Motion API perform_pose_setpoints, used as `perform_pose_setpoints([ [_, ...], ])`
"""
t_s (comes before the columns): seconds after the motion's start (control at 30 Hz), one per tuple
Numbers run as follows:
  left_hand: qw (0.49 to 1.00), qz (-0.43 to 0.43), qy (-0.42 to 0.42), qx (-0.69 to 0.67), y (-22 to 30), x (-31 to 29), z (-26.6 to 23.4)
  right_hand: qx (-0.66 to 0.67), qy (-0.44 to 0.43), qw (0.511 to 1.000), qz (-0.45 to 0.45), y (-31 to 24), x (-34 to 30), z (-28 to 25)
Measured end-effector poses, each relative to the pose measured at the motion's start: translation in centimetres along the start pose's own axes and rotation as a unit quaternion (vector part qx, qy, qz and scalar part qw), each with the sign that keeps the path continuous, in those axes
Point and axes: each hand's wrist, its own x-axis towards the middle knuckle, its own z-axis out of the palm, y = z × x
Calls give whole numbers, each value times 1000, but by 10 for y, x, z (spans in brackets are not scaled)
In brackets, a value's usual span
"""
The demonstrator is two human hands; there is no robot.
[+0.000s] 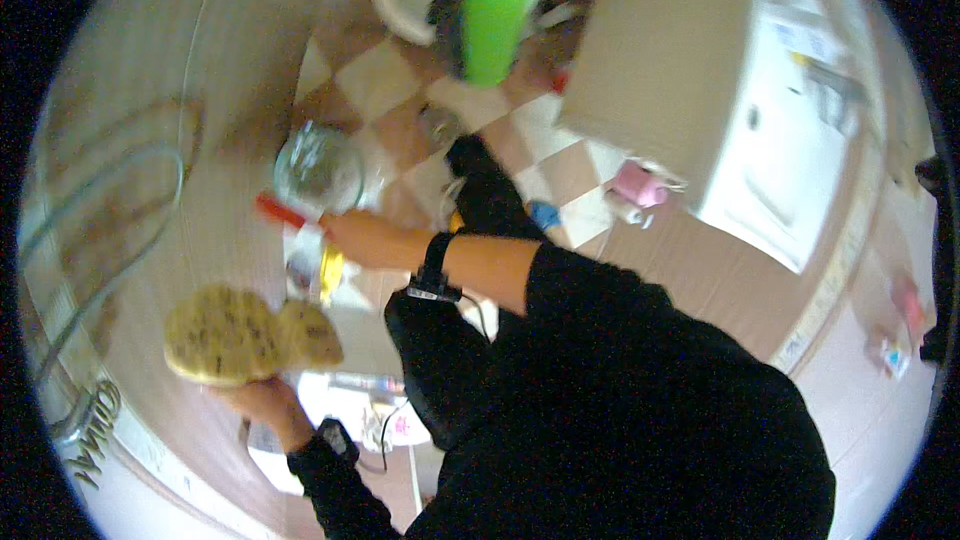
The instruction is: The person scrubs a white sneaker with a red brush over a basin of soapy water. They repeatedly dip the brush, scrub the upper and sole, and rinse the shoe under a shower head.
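My left hand (262, 405) grips a pale yellow slipper (225, 335) by its lower edge. The slipper has dark spots across its broad face and narrows to the right. Above and to its right, my right hand (350, 238) is closed round a slim red tool (280, 210), with a pale part next to the fingers. Motion blur hides what kind of tool it is. A gap separates the tool from the slipper. Just beyond the right hand, a clear round basin (320, 168) with whitish contents stands on the floor.
A white sink (790, 140) tops a beige cabinet (655, 50) at right. A bright green object (497, 10) blurs the top centre. Pink container (640, 185) and yellow item (331, 270) lie on the checkered floor (385, 80). A hose (110, 270) loops along the left wall.
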Motion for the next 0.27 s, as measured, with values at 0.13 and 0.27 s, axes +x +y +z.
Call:
perform_pose_setpoints([
  [0.13,993,-85,56,-62,66,-17,1,273,-35,958,76,-40,-72,-71],
  [0.27,982,36,26,183,89,-26,-17,317,110,939,69,-53,-168,-152],
])
